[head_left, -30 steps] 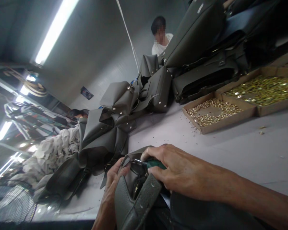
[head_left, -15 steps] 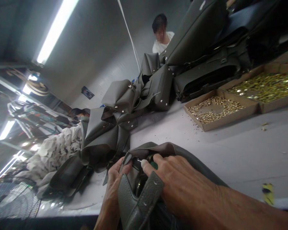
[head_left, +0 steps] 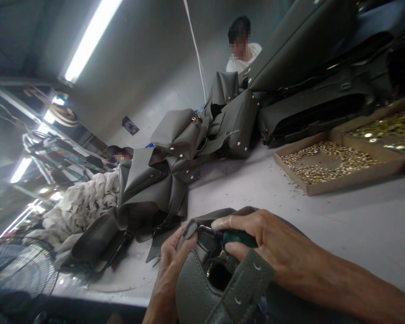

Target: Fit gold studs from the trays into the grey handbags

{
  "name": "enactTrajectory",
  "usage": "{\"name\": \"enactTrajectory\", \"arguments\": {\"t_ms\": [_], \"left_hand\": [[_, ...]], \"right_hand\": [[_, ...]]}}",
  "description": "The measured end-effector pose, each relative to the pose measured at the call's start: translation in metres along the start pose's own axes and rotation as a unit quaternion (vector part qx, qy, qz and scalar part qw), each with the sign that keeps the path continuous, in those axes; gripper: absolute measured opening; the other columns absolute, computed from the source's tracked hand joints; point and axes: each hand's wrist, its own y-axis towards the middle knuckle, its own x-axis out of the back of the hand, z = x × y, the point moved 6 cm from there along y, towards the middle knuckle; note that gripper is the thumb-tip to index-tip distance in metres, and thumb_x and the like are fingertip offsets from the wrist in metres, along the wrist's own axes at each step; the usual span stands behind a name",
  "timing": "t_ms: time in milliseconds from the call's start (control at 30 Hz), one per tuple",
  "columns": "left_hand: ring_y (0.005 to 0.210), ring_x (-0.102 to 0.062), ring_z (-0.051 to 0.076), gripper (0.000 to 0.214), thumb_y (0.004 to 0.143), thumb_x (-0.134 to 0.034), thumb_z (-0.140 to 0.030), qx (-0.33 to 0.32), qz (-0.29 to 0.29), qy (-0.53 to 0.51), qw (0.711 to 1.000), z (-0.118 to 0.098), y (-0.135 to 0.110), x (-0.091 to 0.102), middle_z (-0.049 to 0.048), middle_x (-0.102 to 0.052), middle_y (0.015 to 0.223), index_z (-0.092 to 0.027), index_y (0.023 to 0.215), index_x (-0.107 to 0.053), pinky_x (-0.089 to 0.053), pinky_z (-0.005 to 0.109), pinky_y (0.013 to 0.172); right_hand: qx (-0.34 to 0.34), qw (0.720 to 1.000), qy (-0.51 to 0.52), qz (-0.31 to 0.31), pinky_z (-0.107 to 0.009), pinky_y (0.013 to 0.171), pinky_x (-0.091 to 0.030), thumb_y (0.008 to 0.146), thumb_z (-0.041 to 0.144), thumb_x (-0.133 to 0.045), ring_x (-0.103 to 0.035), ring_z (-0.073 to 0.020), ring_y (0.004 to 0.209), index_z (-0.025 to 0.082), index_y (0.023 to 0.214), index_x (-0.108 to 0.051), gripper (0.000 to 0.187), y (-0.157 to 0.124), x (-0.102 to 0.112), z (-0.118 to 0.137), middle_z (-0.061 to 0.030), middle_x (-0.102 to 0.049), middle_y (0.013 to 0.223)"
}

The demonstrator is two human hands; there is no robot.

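Bag (head_left: 194, 292) sits at the near edge of the surface (head_left: 340, 229), mouth up. Right hand (head_left: 276, 254) has its fingers clamped on a green-handled tool (head_left: 239, 237), long axis pointing left into the bag's mouth; left hand (head_left: 168, 270) pinches the bag's rim beside the tool's tip

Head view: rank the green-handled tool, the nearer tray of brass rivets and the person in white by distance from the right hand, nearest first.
1. Green-handled tool: gripped in the right hand.
2. Rivet tray: ahead, to the right.
3. Person in white: far back, past the stacked bags.
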Motion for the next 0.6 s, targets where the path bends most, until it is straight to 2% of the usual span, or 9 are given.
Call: {"name": "enactTrajectory", "arguments": {"t_ms": [100, 233, 333, 433, 533, 600], "left_hand": [[0.091, -0.064, 0.026, 0.059, 0.065, -0.076, -0.047, 0.017, -0.024, -0.034, 0.999, 0.004, -0.001, 0.002, 0.0071, -0.069, 0.104, -0.02, 0.115, -0.06, -0.052, 0.028, 0.074], [0.077, -0.064, 0.022, 0.055, 0.07, -0.073, -0.047, -0.01, 0.049, -0.027, 0.998, 0.002, 0.004, -0.005, 0.0077, -0.07, 0.093, -0.015, 0.113, -0.06, -0.048, 0.025, 0.066], [0.078, -0.063, 0.022, 0.051, 0.071, -0.072, -0.048, -0.028, 0.049, -0.022, 0.998, -0.003, 0.005, -0.006, 0.0068, -0.069, 0.091, -0.015, 0.11, -0.062, -0.047, 0.025, 0.065], [0.081, -0.062, 0.022, 0.047, 0.07, -0.071, -0.049, -0.025, 0.034, -0.007, 0.999, -0.005, 0.003, -0.004, 0.0055, -0.069, 0.089, -0.018, 0.104, -0.065, -0.047, 0.024, 0.068], [0.079, -0.061, 0.02, 0.044, 0.067, -0.073, -0.05, -0.02, 0.018, 0.01, 1.0, -0.005, 0.002, -0.001, 0.0032, -0.068, 0.082, -0.019, 0.098, -0.066, -0.046, 0.022, 0.068], [0.074, -0.06, 0.018, 0.042, 0.068, -0.073, -0.05, -0.019, 0.014, 0.012, 1.0, -0.005, 0.001, 0.0, 0.0018, -0.067, 0.077, -0.019, 0.095, -0.067, -0.045, 0.022, 0.065]], "right_hand": [[-0.035, 0.996, 0.085, 0.008, -0.023, 0.074, -0.046, 0.08, 0.013, -0.051, -0.061, -0.0157, 0.082, 0.019, 0.103, -0.067, 0.029, -0.001, 0.002, -0.005, -0.0007, -0.068, 0.09], [-0.107, 0.981, 0.158, 0.032, -0.02, 0.06, -0.045, 0.081, 0.015, -0.051, -0.061, -0.0132, 0.07, 0.02, 0.116, -0.062, 0.037, -0.002, -0.006, -0.02, -0.0002, -0.067, 0.085], [-0.117, 0.975, 0.179, 0.057, -0.021, 0.06, -0.046, 0.083, 0.017, -0.05, -0.061, -0.0133, 0.068, 0.021, 0.115, -0.062, 0.034, 0.0, -0.007, -0.021, -0.0003, -0.067, 0.08], [-0.088, 0.987, 0.12, 0.059, -0.024, 0.069, -0.048, 0.081, 0.017, -0.053, -0.063, -0.0167, 0.08, 0.023, 0.107, -0.067, 0.03, 0.0, 0.0, -0.017, -0.0013, -0.068, 0.088], [-0.058, 0.998, 0.011, -0.012, -0.029, 0.081, -0.048, 0.076, 0.017, -0.059, -0.061, -0.0217, 0.097, 0.027, 0.106, -0.068, 0.033, -0.007, 0.014, -0.013, -0.0019, -0.067, 0.103], [-0.033, 0.998, -0.035, -0.04, -0.03, 0.084, -0.048, 0.078, 0.02, -0.059, -0.061, -0.022, 0.097, 0.027, 0.108, -0.068, 0.032, -0.012, 0.018, -0.008, -0.0027, -0.067, 0.103]]}}
